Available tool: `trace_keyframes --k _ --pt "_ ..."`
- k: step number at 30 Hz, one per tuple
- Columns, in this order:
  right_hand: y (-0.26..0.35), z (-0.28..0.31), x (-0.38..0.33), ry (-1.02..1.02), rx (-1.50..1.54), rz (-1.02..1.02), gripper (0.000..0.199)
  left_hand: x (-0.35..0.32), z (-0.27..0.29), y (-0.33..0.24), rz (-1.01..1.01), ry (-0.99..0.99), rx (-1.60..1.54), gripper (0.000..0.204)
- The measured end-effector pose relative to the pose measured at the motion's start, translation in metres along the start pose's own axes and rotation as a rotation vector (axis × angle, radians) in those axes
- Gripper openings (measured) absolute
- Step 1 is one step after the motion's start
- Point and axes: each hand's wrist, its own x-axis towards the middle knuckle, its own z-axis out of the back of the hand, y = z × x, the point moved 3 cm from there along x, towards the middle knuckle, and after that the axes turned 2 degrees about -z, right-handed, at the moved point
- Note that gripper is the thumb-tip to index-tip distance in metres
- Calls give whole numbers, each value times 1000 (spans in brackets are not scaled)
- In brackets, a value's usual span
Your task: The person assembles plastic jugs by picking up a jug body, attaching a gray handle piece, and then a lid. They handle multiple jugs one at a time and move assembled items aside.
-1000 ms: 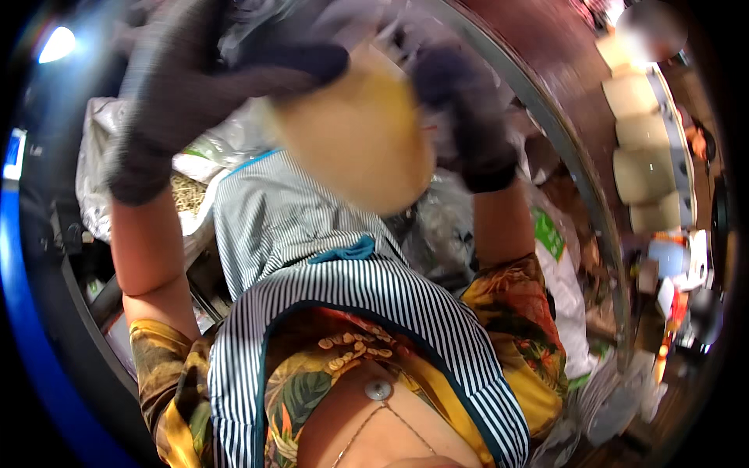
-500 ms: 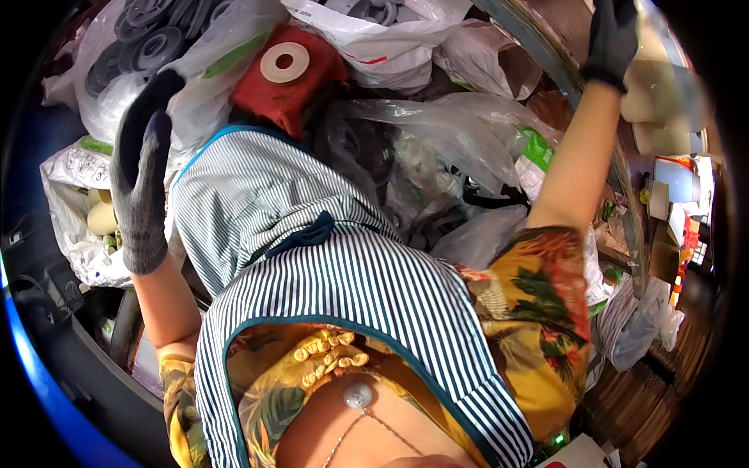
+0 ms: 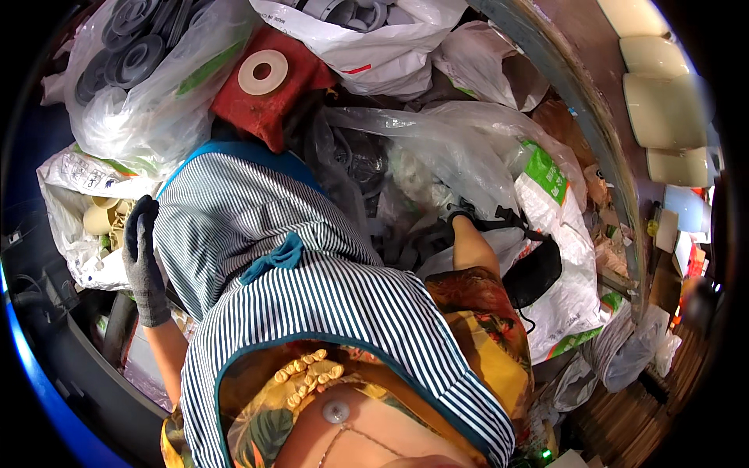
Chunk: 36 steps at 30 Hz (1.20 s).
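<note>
Plainly the step in hand looks like sorting through a heap of bagged scrap; the person leans over it in a striped apron [image 3: 312, 296], and both gloved hands are down among the bags. Largest is the heap itself: clear plastic bags [image 3: 437, 148] crumpled over one another, one at the upper left filled with dark grey ribbed discs [image 3: 129, 54], a white sack with green print [image 3: 558, 234] on the right, a red block with a pale ring on it [image 3: 261, 86] near the top; a curved metal rim [image 3: 601, 156] bounds the pile on the right. Smaller, a bag at the left holds pale cup-like pieces [image 3: 97, 218]. The left hand [image 3: 143, 261], in a dark grey glove, rests beside that bag with fingers loosely curled, and it seems to hold nothing, though the apron edge hides part of it; the right hand [image 3: 460, 217] is pushed into the dark strips and clear film at the middle of the pile, only the wrist and glove cuff showing, so I cannot tell whether it grips anything. By my judgement the next move calls for a firm hold within that tangle and a steady pull, since loose film could drag along with it.
</note>
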Motion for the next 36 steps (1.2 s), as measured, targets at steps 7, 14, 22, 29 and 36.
trace_keyframes --k 7,14,22,29,36 --pt "40 89 -18 140 -11 80 63 -13 9 4 20 -17 151 38" --pt "107 259 -107 562 1368 498 20 -7 -32 -6 -38 113 231 36" --pt "257 333 -146 885 1961 1148 20 -9 -89 -5 579 474 -1093 51" --pt "341 357 -144 53 1013 1279 37 -9 -11 -55 -531 90 297 42" --pt "392 406 -195 754 1329 1251 54 8 20 21 322 80 -1299 49"
